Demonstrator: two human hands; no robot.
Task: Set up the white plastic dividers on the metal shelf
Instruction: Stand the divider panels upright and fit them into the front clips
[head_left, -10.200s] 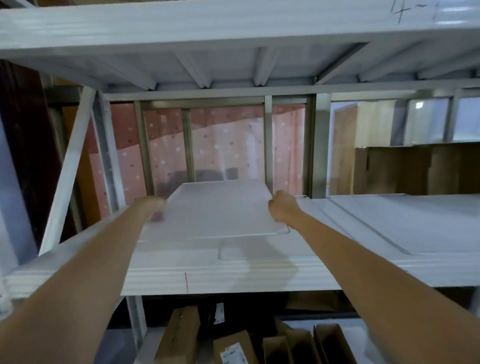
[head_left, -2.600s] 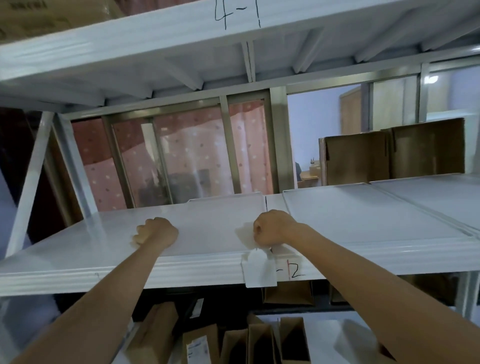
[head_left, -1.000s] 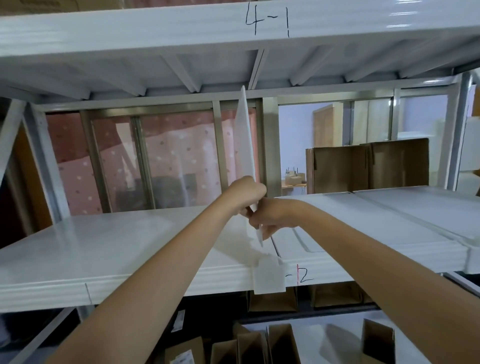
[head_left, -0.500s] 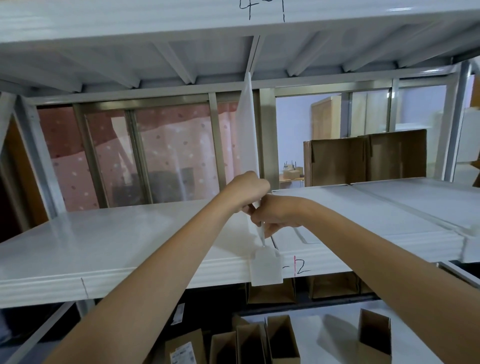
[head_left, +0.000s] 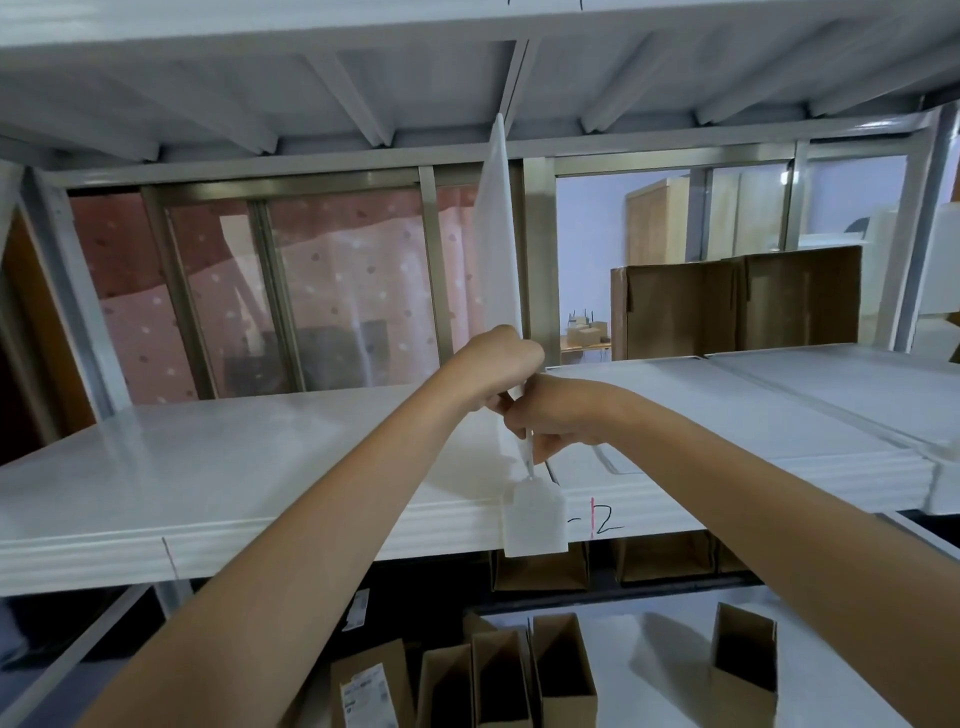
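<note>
Divider: the white plastic divider (head_left: 496, 249) stands on edge on the metal shelf (head_left: 249, 467), seen almost edge-on, its top edge close under the shelf deck above (head_left: 363, 67).
Long axis: the sheet appears to run front to back across the shelf, faces turned left and right; the height rises straight up, only slightly tilted.
Front tab: a white tab (head_left: 535, 519) hangs down over the shelf's front lip, just left of the handwritten "-12" mark (head_left: 597, 522); it likely hooks the panel to the edge.
Left hand: the left hand (head_left: 501, 364) is curled round the divider's near edge from the left, pinching it low down.
Right hand: the right hand (head_left: 556, 418) grips the same edge from the right, just below, fingers curled; the exact fingertip contact is hidden.
Why held so: both hands low on the near edge probably steady the thin sheet upright while its foot seats at the lip.
Other panels: more white sheets (head_left: 831, 400) lie flat on the shelf to the right, apparently not yet raised.
Below: open cardboard boxes (head_left: 519, 675) stand under the shelf.
</note>
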